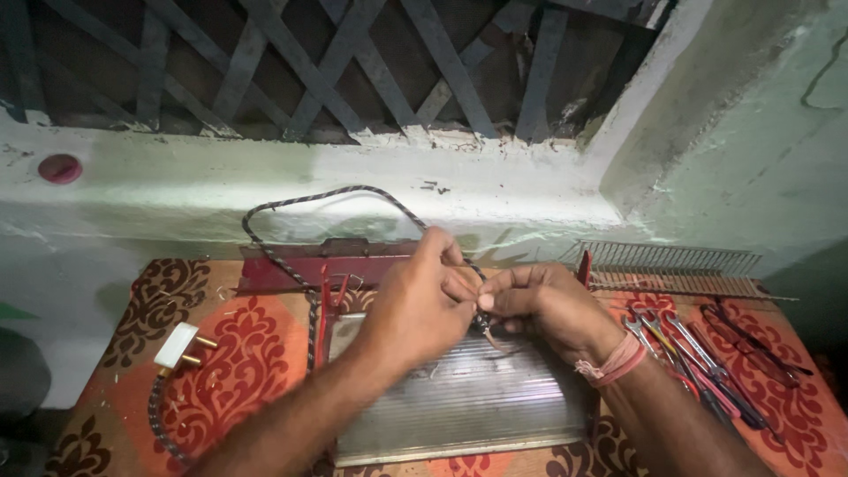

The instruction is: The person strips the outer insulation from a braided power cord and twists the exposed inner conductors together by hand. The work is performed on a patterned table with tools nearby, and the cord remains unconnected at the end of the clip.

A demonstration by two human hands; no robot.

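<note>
My left hand [422,296] and my right hand [539,305] meet over a ribbed shiny metal reflector plate [468,406] set in a dark red metal frame [300,269]. Both pinch the end of a braided black-and-white cord [318,196], fingertips touching at the wire end just above the plate. The cord loops up against the wall, runs down the frame's left side and ends in a white plug with brass pins [181,344] lying on the patterned cloth. A red thread band circles my right wrist.
A red and orange patterned cloth [238,371] covers the table. Pliers, a spanner and red-handled tools [698,362] lie at right. A wire grille [676,265] leans at the wall's foot. A lattice window [309,62] is above the ledge.
</note>
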